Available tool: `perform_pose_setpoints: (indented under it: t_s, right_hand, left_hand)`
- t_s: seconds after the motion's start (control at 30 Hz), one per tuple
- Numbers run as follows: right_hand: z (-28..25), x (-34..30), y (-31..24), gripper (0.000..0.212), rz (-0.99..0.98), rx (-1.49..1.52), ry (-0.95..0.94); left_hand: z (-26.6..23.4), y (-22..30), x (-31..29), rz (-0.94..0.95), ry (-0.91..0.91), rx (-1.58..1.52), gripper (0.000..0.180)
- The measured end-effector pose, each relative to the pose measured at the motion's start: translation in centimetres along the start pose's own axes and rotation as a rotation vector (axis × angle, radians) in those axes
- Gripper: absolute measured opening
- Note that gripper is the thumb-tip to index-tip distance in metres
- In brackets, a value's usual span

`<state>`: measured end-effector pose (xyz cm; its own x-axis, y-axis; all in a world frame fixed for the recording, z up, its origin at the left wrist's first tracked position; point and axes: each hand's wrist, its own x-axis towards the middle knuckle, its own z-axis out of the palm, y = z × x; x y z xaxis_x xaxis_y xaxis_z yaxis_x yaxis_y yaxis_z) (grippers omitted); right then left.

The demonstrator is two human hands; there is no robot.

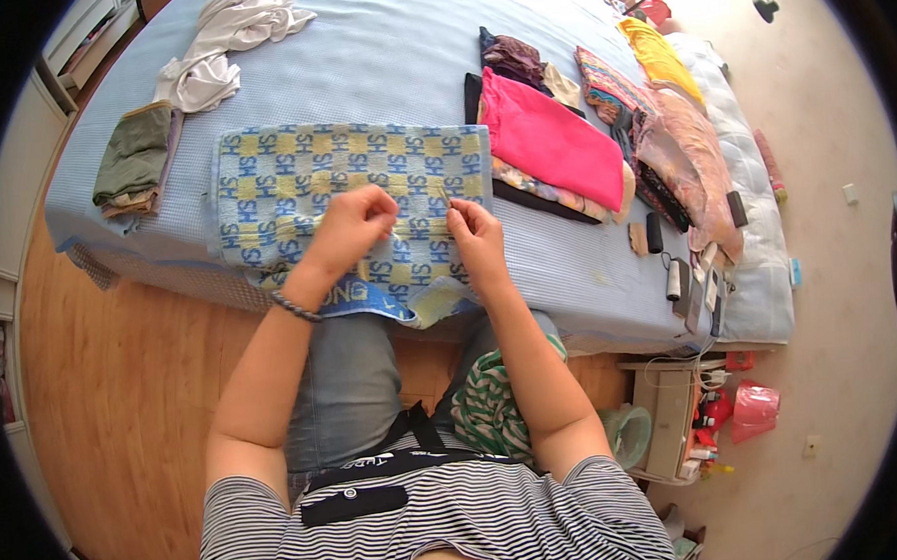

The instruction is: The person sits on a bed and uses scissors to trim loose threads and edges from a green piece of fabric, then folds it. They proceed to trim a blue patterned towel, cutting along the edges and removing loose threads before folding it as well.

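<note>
A blue and yellow checked towel (264, 178) with a letter pattern lies spread at the bed's near edge, its blue border hanging over toward my knees. Above its middle, my left hand (356, 222) has its fingers curled and pinched together; a tiny pale bit shows near the fingertips, too small to name. My right hand (477, 241) pinches thumb against fingers over the towel's right part. Something thin and dark pokes up from that pinch, and I cannot make out what it is. A green and white patterned cloth (496, 403) rests on my lap by my right forearm.
Folded clothes with a bright pink piece (552, 135) on top lie right of the towel. A folded olive garment (133, 154) and a crumpled white cloth (228, 44) are at left. Small dark objects, including a black case (654, 233), sit near the bed's right corner, above a bedside cabinet (665, 421).
</note>
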<state>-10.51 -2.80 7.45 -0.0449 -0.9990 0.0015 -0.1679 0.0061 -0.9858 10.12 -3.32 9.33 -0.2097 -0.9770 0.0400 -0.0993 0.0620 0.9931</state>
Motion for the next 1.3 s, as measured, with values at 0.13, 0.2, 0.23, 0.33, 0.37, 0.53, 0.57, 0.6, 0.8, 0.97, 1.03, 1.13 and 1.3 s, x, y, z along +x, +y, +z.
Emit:
perform_pose_setpoints:
  t_s: [0.13, 0.2, 0.23, 0.33, 0.37, 0.53, 0.57, 0.6, 0.8, 0.97, 1.03, 1.13, 1.3]
  right_hand:
    - [-0.9, -0.6, 1.7, 0.023, -0.005, 0.021, -0.006]
    - [-1.0, -0.6, 2.6, 0.024, -0.003, 0.004, 0.002]
    - [-1.1, -0.6, 3.0, 0.025, -0.029, -0.048, -0.004]
    - [-0.8, -0.9, 3.4, 0.025, -0.113, -0.175, -0.01]
    - [-0.7, -1.0, 3.2, 0.025, -0.141, -0.198, -0.019]
    - [-0.6, -1.8, 1.9, 0.024, -0.289, -0.366, -0.033]
    - [-0.6, -2.0, 1.5, 0.024, -0.311, -0.414, -0.04]
    - [-0.5, -2.2, 0.9, 0.024, -0.283, -0.457, -0.063]
    - [0.5, -2.3, 0.5, 0.025, -0.424, -0.657, -0.023]
    - [1.8, -2.3, -0.4, 0.022, -0.535, -0.774, 0.056]
    - [2.2, -2.2, -0.3, 0.021, -0.544, -0.815, 0.063]
    - [2.3, -2.1, 0.1, 0.021, -0.547, -0.864, 0.049]
    - [0.9, -2.4, 0.7, 0.022, -0.423, -0.574, 0.072]
  left_hand:
    - [2.7, -1.3, 0.5, 0.195, -0.007, 0.402, 0.016]
    - [3.2, -1.5, 0.6, 0.229, -0.02, 0.491, 0.012]
    - [3.6, -1.5, 0.6, 0.244, 0.004, 0.554, 0.011]
    - [4.2, -1.4, 0.5, 0.287, 0.087, 0.66, 0.006]
    - [4.1, -1.9, 0.5, 0.301, 0.118, 0.637, 0.004]
    - [2.9, -2.5, 1.0, -0.016, 0.085, 0.113, 0.01]
    - [2.9, -2.6, 1.1, -0.027, 0.078, 0.072, 0.01]
    - [2.8, -2.7, 1.2, -0.037, 0.075, 0.031, 0.01]
    - [2.7, -2.8, 1.2, -0.086, 0.073, -0.071, 0.009]
    - [2.7, -3.3, 1.2, -0.072, 0.082, -0.121, 0.009]
    - [2.8, -3.5, 1.1, -0.068, 0.094, -0.106, 0.009]
    - [2.7, -3.4, 1.0, -0.073, 0.102, -0.115, 0.009]
    - [1.2, -2.3, 0.5, -0.145, 0.172, -0.492, 0.008]
